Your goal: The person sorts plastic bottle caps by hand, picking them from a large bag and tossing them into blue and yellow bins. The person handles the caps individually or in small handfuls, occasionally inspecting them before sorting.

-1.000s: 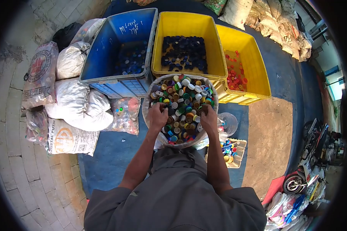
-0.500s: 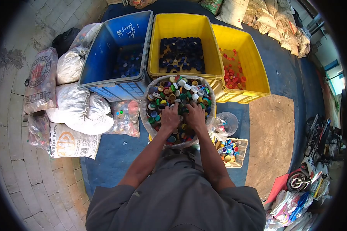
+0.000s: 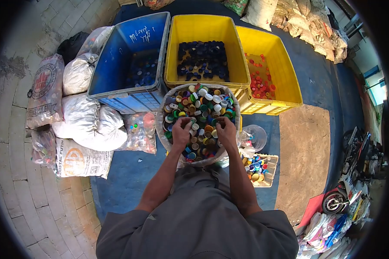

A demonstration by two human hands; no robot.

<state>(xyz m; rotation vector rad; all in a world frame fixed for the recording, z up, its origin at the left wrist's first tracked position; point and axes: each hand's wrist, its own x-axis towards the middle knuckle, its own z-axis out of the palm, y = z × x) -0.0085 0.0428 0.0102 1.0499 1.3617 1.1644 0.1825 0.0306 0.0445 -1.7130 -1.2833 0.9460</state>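
Note:
A round container [image 3: 161, 129] lined with a pale sack stands before me, full of mixed bottle caps [image 3: 203, 103]. Over the left part of the caps is my left hand [image 3: 181, 131], its thumb and fingers closed on something small; a greenish cap shows at the fingertips. My right hand [image 3: 226, 131] is on the right part of the caps, its fingers curled together. Whatever it grips is too small to make out. Between the hands lie white, brown and orange caps.
Beyond the container stand a blue bin [image 3: 126, 93] with blue caps, a yellow bin [image 3: 207, 82] with dark caps and another yellow bin [image 3: 285, 69] with red caps. Sacks [image 3: 80, 116] lie left. A small basket [image 3: 270, 170] and a clear tub [image 3: 257, 138] are right.
My hands have moved apart, the left one to the left and the right one to the right. Their fingers have come out of the caps and pinched together.

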